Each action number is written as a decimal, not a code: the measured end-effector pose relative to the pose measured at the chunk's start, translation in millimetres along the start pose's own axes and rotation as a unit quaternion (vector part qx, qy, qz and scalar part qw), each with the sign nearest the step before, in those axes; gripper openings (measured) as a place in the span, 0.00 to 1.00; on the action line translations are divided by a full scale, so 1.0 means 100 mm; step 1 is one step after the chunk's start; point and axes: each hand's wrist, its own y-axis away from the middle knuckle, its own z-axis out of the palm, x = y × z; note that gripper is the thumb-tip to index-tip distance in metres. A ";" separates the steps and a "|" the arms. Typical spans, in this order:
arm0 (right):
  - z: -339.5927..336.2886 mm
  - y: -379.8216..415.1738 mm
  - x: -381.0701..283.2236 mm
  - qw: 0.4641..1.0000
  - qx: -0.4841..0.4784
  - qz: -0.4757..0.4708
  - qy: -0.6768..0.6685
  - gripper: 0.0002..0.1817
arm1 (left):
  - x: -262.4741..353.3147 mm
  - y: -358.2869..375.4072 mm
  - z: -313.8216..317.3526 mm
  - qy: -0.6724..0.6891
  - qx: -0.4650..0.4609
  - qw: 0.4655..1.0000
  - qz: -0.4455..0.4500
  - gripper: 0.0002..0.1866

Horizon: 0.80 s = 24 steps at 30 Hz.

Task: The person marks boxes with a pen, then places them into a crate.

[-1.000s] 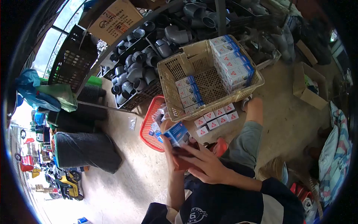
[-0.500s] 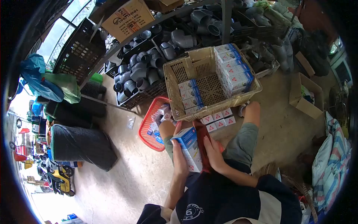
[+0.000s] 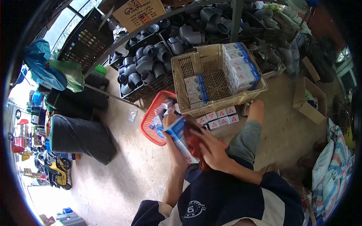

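My left hand (image 3: 175, 155) grips a blue and white cardboard box (image 3: 179, 140) from its left side, in front of my body. With my right hand (image 3: 215, 152) I press a dark red cloth (image 3: 192, 144) against the box's right side; the fingers are a little blurred. Beyond them stands a beige plastic crate (image 3: 230, 101), with similar boxes (image 3: 241, 69) stacked along its right side and a shorter row (image 3: 197, 90) at its left. Left of my knees is a red plastic basket (image 3: 148, 117) holding small boxes.
Several small white boxes (image 3: 218, 119) stand in rows on the floor beside the crate. Grey pipe elbows (image 3: 145, 66) fill black crates behind. A rolled dark mesh (image 3: 81, 137) lies at left, an open cardboard box (image 3: 310, 100) at right. A metal post (image 3: 236, 22) rises behind the crate.
The cloth has moved from beside the box onto its upper right side, with my right hand shifting up and over it. The box has moved slightly left; the camera view has shifted a little.
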 end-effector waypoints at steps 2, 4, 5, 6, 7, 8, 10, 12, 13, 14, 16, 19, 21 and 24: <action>0.01 -0.04 0.02 0.983 0.010 0.138 -0.125 0.24 | -0.03 0.06 0.04 -0.069 0.026 0.997 0.019 0.39; 0.03 -0.11 0.08 0.936 0.027 0.243 -0.255 0.23 | -0.05 0.04 -0.07 0.012 -0.020 1.000 0.002 0.38; 0.10 -0.10 0.32 0.891 0.021 0.238 -0.386 0.25 | -0.04 0.04 -0.05 0.047 -0.022 0.999 -0.006 0.38; 0.08 -0.10 0.29 0.862 0.015 0.256 -0.438 0.25 | -0.03 0.05 -0.03 0.080 -0.024 0.996 -0.015 0.38; 0.03 -0.12 0.24 0.830 0.007 0.271 -0.488 0.26 | -0.03 0.04 -0.03 0.033 -0.018 0.999 -0.013 0.38; -0.02 -0.15 0.18 0.795 -0.002 0.285 -0.536 0.26 | -0.06 0.02 -0.01 -0.013 -0.012 1.000 -0.009 0.39; -0.05 -0.17 0.12 0.860 -0.015 0.234 -0.453 0.26 | -0.12 0.02 -0.02 -0.103 0.006 0.995 -0.003 0.40; 0.00 -0.21 0.15 0.921 0.003 0.142 -0.363 0.25 | -0.20 0.02 -0.29 -0.060 -0.009 0.996 -0.068 0.39; 0.01 -0.27 0.17 0.936 0.029 0.130 -0.326 0.25 | -0.17 0.06 -0.23 -0.040 -0.014 0.995 -0.090 0.39; 0.00 -0.31 0.22 0.939 0.019 0.139 -0.313 0.26 | -0.16 0.09 -0.20 -0.020 -0.019 0.993 -0.111 0.38; 0.01 -0.33 0.32 0.944 -0.001 0.158 -0.289 0.26 | -0.21 0.09 -0.28 -0.030 0.001 0.994 -0.101 0.35; 0.14 -0.09 0.33 0.959 0.008 0.140 -0.247 0.31 | -0.27 -0.16 -0.35 -0.041 0.071 0.992 -0.093 0.29; 0.07 -0.04 0.28 0.987 -0.023 0.099 -0.123 0.34 | -0.14 -0.25 -0.30 0.039 0.035 0.993 -0.103 0.28; -0.01 -0.17 0.18 0.995 0.009 0.072 -0.066 0.38 | -0.23 -0.21 -0.29 0.021 0.013 0.994 -0.103 0.31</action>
